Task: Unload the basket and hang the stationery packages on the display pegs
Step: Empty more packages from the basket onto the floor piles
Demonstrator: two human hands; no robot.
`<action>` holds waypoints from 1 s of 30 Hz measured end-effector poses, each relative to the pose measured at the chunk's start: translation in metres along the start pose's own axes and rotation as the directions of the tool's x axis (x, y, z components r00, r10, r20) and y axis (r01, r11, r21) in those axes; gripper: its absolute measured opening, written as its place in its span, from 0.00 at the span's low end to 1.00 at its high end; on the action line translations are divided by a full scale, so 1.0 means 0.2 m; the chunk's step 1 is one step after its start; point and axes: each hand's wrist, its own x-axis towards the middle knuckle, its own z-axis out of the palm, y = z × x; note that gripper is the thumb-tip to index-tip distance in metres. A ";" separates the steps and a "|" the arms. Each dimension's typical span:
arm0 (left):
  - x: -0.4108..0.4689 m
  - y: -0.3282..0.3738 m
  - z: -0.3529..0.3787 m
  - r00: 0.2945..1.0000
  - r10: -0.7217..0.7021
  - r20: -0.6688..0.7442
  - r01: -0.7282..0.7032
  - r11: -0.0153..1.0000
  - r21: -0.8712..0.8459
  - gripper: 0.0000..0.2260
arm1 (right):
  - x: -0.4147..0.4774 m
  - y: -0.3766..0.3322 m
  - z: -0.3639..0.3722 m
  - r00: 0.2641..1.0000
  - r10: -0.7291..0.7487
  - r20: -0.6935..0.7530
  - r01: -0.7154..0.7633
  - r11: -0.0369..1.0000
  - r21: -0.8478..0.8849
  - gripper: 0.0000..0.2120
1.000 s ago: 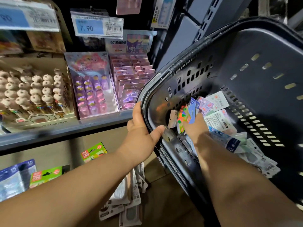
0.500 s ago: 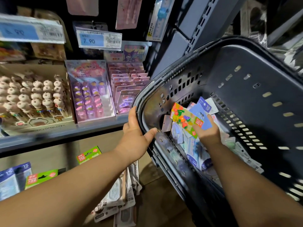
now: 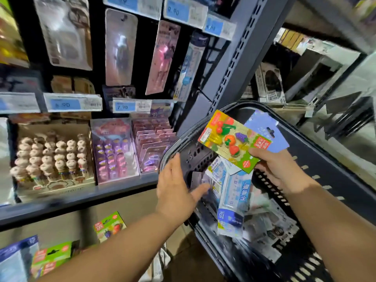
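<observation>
Head view: a green card of fruit erasers (image 3: 234, 141) is held up above the basket (image 3: 325, 169) by the right hand (image 3: 278, 169). The thumb is laid on the front and the fingers are curled behind. A blue card (image 3: 268, 131) is gripped in the same hand, just behind the green one. The basket is tipped toward the shelf. Its near rim is held by the left hand (image 3: 177, 186), with the fingers outside the wall and the thumb inside. More packages (image 3: 234, 200) are seen lying in the basket, so the job is judged to be only partly done.

For this step to be done well, the two cards should be parted first, so that one is hung at a time. The hang hole should be turned to the peg and slid on straight. Green packs of the same kind (image 3: 108, 225) can be seen low on the left, below the shelf, so that spot is likely the right one. The peg itself cannot be made out. The basket should be held steady so nothing is spilled.

Both arms are stretched forward. The right wrist is bent back, so the green card is faced up. The left arm is reached across to the rim.
</observation>
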 end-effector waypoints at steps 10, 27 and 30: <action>-0.01 0.21 -0.37 0.866 -0.103 0.490 0.458 0.558 -0.692 0.42 | -0.17 -0.17 0.34 0.980 0.092 0.177 -0.155 0.911 0.382 0.50; -0.51 -0.56 -1.18 0.835 -0.368 0.409 0.550 0.535 -0.641 0.03 | -0.57 0.17 1.62 0.736 0.354 0.577 -0.541 0.820 0.188 0.22; -0.57 -0.70 -1.16 0.852 -0.395 0.344 0.509 0.466 -0.724 0.05 | -0.58 0.28 1.75 0.732 0.306 0.608 -0.478 0.867 0.139 0.22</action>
